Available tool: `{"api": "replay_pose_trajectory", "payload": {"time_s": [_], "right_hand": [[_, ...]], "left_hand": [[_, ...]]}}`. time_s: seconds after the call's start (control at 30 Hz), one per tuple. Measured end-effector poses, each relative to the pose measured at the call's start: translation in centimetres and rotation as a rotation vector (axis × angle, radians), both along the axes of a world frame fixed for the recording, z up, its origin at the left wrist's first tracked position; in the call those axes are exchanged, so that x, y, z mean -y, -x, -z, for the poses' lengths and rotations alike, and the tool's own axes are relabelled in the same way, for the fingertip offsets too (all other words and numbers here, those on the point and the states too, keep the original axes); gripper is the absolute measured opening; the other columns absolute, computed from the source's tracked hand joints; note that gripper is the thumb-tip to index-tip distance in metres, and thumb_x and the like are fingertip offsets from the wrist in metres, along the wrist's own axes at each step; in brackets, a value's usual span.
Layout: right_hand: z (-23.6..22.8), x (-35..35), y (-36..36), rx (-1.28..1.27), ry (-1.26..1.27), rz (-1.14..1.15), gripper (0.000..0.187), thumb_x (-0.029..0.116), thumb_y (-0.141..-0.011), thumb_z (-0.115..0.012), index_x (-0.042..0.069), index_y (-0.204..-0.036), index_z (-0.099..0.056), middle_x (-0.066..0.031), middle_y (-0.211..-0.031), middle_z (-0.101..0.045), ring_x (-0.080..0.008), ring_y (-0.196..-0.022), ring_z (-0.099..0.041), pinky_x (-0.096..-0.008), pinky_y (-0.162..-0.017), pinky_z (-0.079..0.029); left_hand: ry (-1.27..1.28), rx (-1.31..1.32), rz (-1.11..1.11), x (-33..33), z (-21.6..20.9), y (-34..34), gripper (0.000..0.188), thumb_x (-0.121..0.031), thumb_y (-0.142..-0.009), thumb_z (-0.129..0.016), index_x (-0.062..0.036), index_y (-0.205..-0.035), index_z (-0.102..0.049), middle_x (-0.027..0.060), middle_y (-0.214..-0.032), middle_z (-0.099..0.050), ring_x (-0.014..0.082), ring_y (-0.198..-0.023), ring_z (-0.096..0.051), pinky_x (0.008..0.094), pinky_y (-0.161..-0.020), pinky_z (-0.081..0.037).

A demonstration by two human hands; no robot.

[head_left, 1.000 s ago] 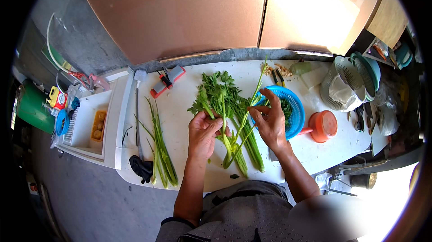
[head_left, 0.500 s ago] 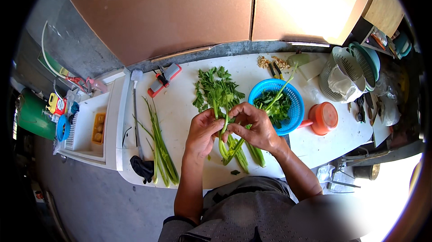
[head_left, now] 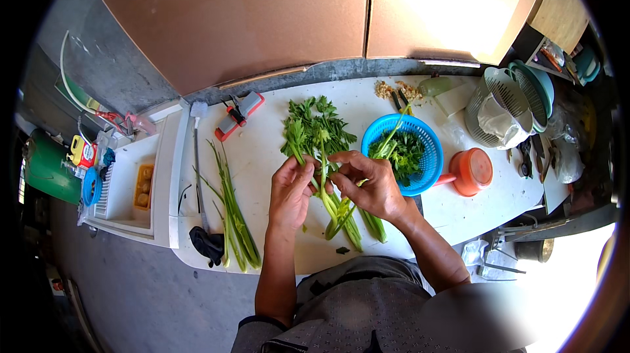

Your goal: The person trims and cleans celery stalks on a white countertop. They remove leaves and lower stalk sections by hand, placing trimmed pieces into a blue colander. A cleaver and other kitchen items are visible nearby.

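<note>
Over the near middle of the white table, my left hand (head_left: 291, 190) pinches a leafy celery stalk (head_left: 323, 190). My right hand (head_left: 369, 185), fingers bent in, grips the same celery from its other side, just above the fork of its pale stems. Behind and below my hands lies more celery, its leafy tops (head_left: 321, 120) pointing to the wall and its stems toward me. The fingertips partly hide one another. To the right, a blue basket (head_left: 433, 156) holds picked green leaves (head_left: 408, 156) and a thin stem.
Spring onions (head_left: 237, 221) lie at the left beside a black cloth (head_left: 207, 246) and a long-handled brush (head_left: 198, 130). A red-grey tool (head_left: 239, 116) sits behind them. Right of the basket are an orange dipper (head_left: 472, 172) and a grey-green plastic basket (head_left: 489, 100). A white sink (head_left: 125, 205) adjoins the table.
The celery between my hands has spread, with one leafy top now tilted left and another upright. My hands have barely shifted. The stem in the blue basket sits lower.
</note>
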State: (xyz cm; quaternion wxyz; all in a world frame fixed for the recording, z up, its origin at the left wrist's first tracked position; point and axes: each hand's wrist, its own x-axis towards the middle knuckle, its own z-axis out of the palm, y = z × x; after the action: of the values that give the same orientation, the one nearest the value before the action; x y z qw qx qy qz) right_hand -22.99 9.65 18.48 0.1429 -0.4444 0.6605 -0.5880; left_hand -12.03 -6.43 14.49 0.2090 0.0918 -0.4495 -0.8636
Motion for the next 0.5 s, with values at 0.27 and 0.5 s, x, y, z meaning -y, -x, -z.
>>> {"api": "replay_pose_trajectory", "payload": {"time_s": [0.27, 0.5], "right_hand": [[0.9, 0.3, 0.8, -0.133, 0.019, -0.052, 0.014, 0.001, -0.094, -0.071, -0.004, -0.107, -0.068, -0.0108, -0.083, -0.075, -0.0161, -0.068, -0.074, -0.0301, -0.059, -0.058], [0.1, 0.6, 1.0, -0.396, -0.022, 0.045, 0.012, 0.006, -0.090, -0.072, 0.003, -0.093, -0.061, -0.0103, -0.079, -0.074, -0.0301, -0.061, -0.071, -0.0383, -0.057, -0.056]], "left_hand": [[0.099, -0.071, 0.014, -0.1, 0.5, 0.1, 0.026, -0.005, -0.098, -0.070, 0.0025, -0.122, -0.061, 0.0106, -0.105, -0.069, 0.0203, -0.086, -0.070, 0.0329, -0.073, -0.058], [0.112, -0.053, -0.022, -0.6, 0.3, 0.3, 0.024, 0.002, -0.092, -0.074, 0.0064, -0.114, -0.064, 0.0106, -0.089, -0.070, 0.0181, -0.077, -0.068, 0.0312, -0.071, -0.054]]}}
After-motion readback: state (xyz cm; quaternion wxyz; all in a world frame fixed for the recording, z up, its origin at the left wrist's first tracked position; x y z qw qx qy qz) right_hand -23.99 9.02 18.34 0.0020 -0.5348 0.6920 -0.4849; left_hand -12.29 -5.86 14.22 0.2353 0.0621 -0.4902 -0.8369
